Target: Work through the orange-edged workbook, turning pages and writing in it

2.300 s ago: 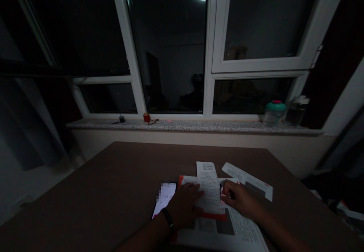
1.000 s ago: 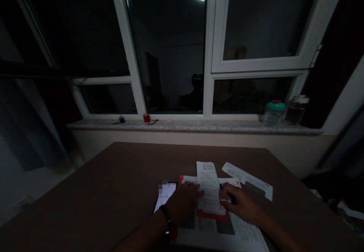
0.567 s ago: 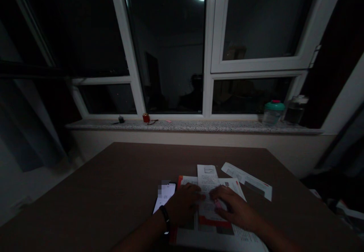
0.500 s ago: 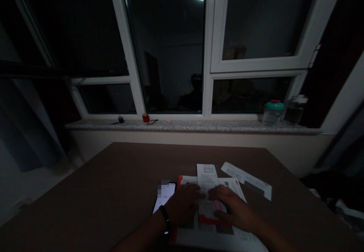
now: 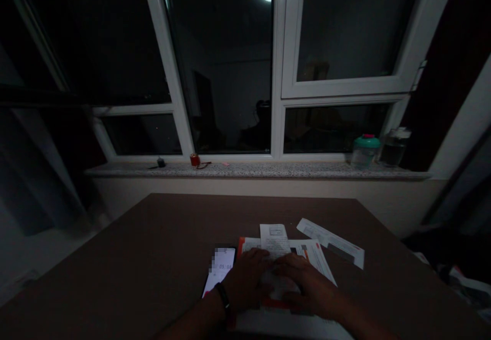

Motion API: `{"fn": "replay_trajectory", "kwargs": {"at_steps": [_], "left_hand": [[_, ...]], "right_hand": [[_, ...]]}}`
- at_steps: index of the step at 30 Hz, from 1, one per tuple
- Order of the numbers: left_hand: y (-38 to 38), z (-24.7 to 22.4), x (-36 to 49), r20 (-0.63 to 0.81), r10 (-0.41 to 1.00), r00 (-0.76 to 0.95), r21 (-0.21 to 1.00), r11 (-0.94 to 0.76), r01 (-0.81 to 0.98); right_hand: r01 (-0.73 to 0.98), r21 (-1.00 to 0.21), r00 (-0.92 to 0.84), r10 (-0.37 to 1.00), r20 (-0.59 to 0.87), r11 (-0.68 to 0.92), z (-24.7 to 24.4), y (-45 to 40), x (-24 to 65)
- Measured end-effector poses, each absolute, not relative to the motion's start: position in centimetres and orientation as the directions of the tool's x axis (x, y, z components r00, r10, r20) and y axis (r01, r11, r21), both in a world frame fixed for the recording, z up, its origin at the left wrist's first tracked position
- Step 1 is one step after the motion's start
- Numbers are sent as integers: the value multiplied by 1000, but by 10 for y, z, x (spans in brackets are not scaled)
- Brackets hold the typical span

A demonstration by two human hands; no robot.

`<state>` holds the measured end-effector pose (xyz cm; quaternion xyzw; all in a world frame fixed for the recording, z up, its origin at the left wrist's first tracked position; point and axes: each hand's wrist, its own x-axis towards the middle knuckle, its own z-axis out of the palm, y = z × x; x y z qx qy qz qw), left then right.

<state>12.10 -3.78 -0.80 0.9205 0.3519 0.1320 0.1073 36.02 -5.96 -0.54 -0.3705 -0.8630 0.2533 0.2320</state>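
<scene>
White paper slip (image 5: 274, 238) lies on a printed sheet (image 5: 312, 259), with both hands pressing flat on it, fingers spread, pinching nothing: left hand (image 5: 245, 280) at its left edge, right hand (image 5: 307, 281) at its right. A phone (image 5: 220, 268) lies left of the slip, and a paper strip (image 5: 330, 243) lies right of it.

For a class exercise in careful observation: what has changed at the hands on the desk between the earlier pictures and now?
The right hand has moved left, from the right edge of the printed paper slip onto the slip, and now lies flat beside the left hand. The left hand, the phone and the loose paper strip stayed about where they were.
</scene>
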Motion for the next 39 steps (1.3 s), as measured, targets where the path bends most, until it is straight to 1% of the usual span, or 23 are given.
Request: {"fn": "replay_trajectory", "kwargs": {"at_steps": [4,11,17,19,22,25,28,31,34,36,39], "left_hand": [[-36,-7,120,152,655,740,281,-746,603],[-33,-7,119,135,605,785,245,-788,565],[-35,-4,119,165,578,799,259,-807,531],[-36,-1,121,164,572,804,257,-812,525],[-37,3,123,135,561,816,262,-815,517],[-37,3,123,121,533,837,270,-830,489],[-35,-1,123,123,514,849,245,-845,476],[-34,-5,124,123,509,852,212,-852,479],[-35,-7,124,123,508,853,219,-852,476],[-35,-7,124,124,504,855,232,-852,469],[-34,-8,123,132,491,861,256,-856,449]], "right_hand": [[549,-604,-541,796,270,578,-8,-56,365],[544,-603,-519,799,304,583,-9,-51,373],[565,-646,-384,857,344,513,-19,-42,380],[551,-663,-389,859,333,506,-20,-43,380],[532,-668,-442,844,305,520,-18,-49,377],[533,-650,-478,826,298,542,-18,-51,372],[562,-616,-469,826,312,552,-22,-46,369],[622,-572,-423,844,329,535,-26,-34,370],[702,-513,-338,865,371,494,-29,-22,373],[722,-506,-301,873,384,471,-30,-16,375],[725,-527,-262,885,385,443,-33,-14,376]]}}
